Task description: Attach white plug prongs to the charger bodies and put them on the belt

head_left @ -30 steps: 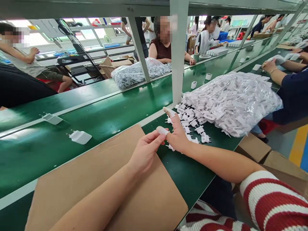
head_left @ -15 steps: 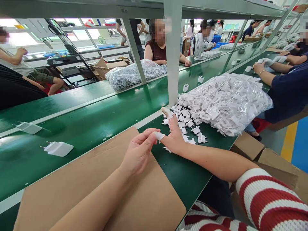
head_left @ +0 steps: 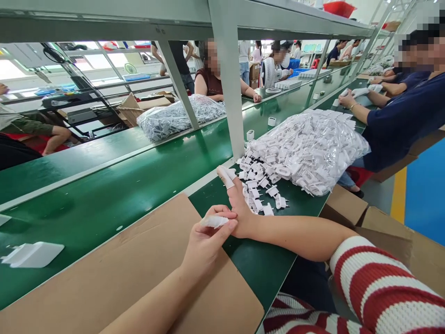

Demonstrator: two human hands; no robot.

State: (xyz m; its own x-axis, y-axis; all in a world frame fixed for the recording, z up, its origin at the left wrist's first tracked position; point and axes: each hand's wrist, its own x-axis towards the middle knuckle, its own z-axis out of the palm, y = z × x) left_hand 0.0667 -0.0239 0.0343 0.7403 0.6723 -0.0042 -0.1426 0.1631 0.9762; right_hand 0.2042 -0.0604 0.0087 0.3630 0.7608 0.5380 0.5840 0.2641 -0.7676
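At the edge of a flat brown cardboard sheet [head_left: 114, 269], a white finger wrapping [head_left: 215, 221] is pinched by the left hand [head_left: 202, 243] against the spread right hand [head_left: 242, 215]. At two o'clock from these, white plastic plugs [head_left: 272, 190] are strewn before a filled clear plastic bag [head_left: 308, 150].

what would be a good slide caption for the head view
Left hand and right hand meet at a white finger wrap near loose white plug parts.

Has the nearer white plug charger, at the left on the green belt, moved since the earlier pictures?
Yes. Judged against the upright white post, the white plug charger has moved farther left along the green belt.
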